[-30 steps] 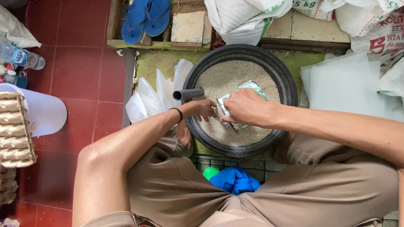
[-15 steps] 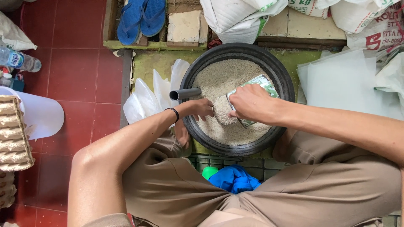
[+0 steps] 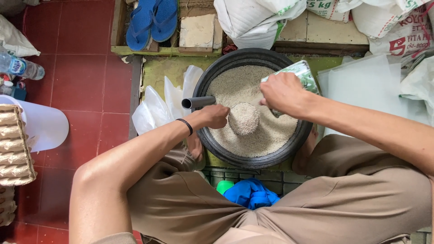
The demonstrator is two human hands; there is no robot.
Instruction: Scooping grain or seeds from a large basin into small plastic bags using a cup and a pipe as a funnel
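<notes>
Over the middle of the black basin (image 3: pixel 289 149), the left hand (image 3: pixel 216 115) grips a round scoop (image 3: pixel 244 119) heaped with pale rice (image 3: pixel 271 135); a second ago that scoop was hidden under the hands, down in the grain, and now it sits raised and level above the surface. A grey tube handle (image 3: pixel 198 102) juts out to the left just above that wrist, which wears a dark band (image 3: pixel 185 126). The right hand (image 3: pixel 282 93) is clenched on a clear plastic bag with green print (image 3: pixel 304 74), which has shifted from the centre of the basin up toward its far right rim. Beside the basin's left edge lies a pile of loose clear bags (image 3: pixel 158 106). Farther out, blue sandals (image 3: pixel 151 20) rest on a wooden frame, white sacks (image 3: pixel 253 20) crowd the top, and egg trays (image 3: pixel 13 144) stack at the far left on red tile.
</notes>
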